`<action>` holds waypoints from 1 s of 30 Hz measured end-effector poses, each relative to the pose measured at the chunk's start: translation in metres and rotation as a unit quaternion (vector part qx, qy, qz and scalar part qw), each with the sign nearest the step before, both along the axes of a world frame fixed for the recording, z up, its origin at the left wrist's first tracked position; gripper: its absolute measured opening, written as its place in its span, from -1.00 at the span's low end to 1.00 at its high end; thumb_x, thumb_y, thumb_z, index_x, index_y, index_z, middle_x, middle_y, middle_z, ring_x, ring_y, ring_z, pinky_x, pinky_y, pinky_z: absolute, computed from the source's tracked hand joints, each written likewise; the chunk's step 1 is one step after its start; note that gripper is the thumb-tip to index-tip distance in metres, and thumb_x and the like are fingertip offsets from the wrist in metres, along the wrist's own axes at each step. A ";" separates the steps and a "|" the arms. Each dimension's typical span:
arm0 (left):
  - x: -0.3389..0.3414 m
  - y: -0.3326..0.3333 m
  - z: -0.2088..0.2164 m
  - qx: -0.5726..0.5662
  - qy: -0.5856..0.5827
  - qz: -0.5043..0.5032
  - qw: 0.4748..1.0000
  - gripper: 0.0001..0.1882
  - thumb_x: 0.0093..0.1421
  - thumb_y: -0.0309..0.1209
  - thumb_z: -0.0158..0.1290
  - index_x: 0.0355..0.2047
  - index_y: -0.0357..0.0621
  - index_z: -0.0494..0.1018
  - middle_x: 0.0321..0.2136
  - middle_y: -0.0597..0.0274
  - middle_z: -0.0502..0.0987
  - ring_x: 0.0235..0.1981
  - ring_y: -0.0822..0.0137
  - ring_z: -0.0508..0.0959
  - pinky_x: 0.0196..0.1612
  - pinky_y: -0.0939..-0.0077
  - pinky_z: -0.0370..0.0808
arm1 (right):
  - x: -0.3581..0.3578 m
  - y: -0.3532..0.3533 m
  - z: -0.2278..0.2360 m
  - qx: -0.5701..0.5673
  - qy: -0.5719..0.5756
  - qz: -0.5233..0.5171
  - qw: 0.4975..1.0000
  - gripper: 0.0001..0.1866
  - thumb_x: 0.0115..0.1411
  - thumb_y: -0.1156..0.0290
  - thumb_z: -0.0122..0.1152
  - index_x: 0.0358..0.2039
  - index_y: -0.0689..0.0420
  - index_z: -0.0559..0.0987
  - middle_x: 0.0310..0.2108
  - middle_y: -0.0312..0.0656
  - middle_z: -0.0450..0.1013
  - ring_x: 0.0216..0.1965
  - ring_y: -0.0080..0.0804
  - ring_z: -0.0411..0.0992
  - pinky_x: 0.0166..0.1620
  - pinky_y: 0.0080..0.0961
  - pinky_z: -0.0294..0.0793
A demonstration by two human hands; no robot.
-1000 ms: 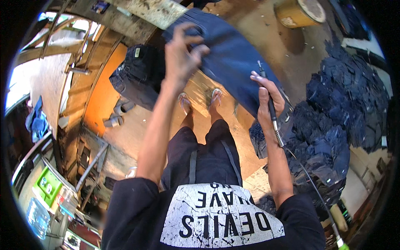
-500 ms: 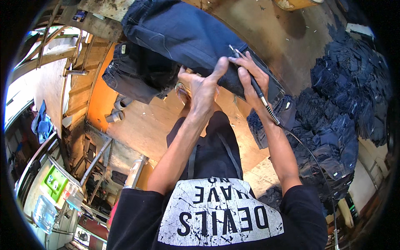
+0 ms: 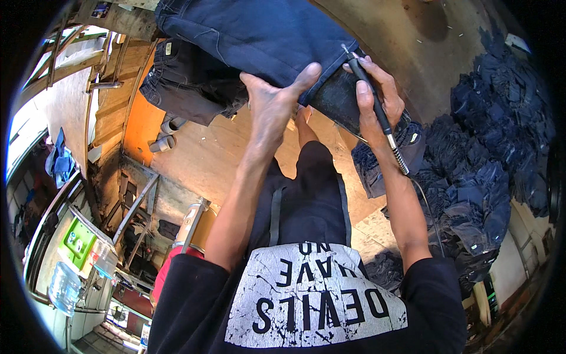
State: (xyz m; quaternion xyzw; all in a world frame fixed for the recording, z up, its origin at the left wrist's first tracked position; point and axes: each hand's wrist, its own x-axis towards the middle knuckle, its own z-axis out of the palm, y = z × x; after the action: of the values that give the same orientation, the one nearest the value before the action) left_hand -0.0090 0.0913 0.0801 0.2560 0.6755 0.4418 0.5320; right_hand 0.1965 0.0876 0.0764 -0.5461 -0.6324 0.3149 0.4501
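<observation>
Across the top lies a pair of dark blue jeans (image 3: 259,35), one leg drawn over a dark board (image 3: 339,100) whose end sticks out past the hem. My right hand (image 3: 380,100) is closed round a slim black rotary tool handpiece (image 3: 372,91) with a thin metal tip and a spring-sleeved cable. The tip is at the hem; whether it touches the cloth I cannot tell. At the near edge of the jeans is my left hand (image 3: 272,106), thumb and forefinger spread wide, its other fingers partly hidden.
Black trousers (image 3: 191,79) hang left of the jeans. A large heap of dark garments (image 3: 466,159) fills the right side, with a smaller folded garment (image 3: 389,156) beside my right forearm. Sandals (image 3: 164,141) lie on the floor at left. A metal cylinder (image 3: 191,221) stands by my left elbow.
The handpiece and my right hand have moved slightly right and up to the hem. My left hand has drawn a little left, and the jeans have shifted up, baring more of the dark board.
</observation>
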 end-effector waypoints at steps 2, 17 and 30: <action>0.010 0.002 -0.009 -0.011 0.071 -0.011 0.997 0.25 -0.08 -0.01 0.64 0.37 -0.42 0.11 0.23 -0.31 0.44 0.25 -0.17 0.52 0.40 0.11 0.40 | 0.001 -0.003 0.006 -0.018 0.004 -0.015 1.000 -0.59 0.51 0.25 0.19 0.20 0.27 0.56 0.05 0.06 0.68 0.14 -0.18 0.63 0.34 -0.26 0.48; -0.017 -0.037 -0.013 0.108 -0.057 -0.099 0.988 -0.23 0.24 -0.49 0.44 0.28 -0.34 0.15 -0.08 -0.32 0.67 -0.14 0.03 0.79 -0.13 0.28 0.83 | 0.007 -0.021 0.006 0.086 -0.066 0.140 0.984 -0.73 0.10 0.57 0.30 -0.17 0.32 0.73 -0.17 0.06 0.73 -0.02 -0.02 0.74 0.19 -0.03 0.71; -0.011 -0.053 -0.035 0.168 -0.063 -0.092 0.979 -0.27 0.29 -0.50 0.39 0.32 -0.35 0.20 -0.10 -0.21 0.66 -0.19 0.15 0.79 -0.10 0.37 0.82 | 0.003 -0.024 0.001 0.095 -0.086 0.182 0.975 -0.69 -0.03 0.57 0.33 -0.21 0.30 0.77 -0.18 0.05 0.74 -0.01 -0.07 0.74 0.20 -0.07 0.71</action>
State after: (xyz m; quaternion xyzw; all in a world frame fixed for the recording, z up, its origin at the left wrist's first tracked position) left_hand -0.0195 0.0380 0.0448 0.3745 0.5299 0.5135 0.5615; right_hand 0.1993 0.0633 0.0770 -0.4016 -0.7845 0.2818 0.3792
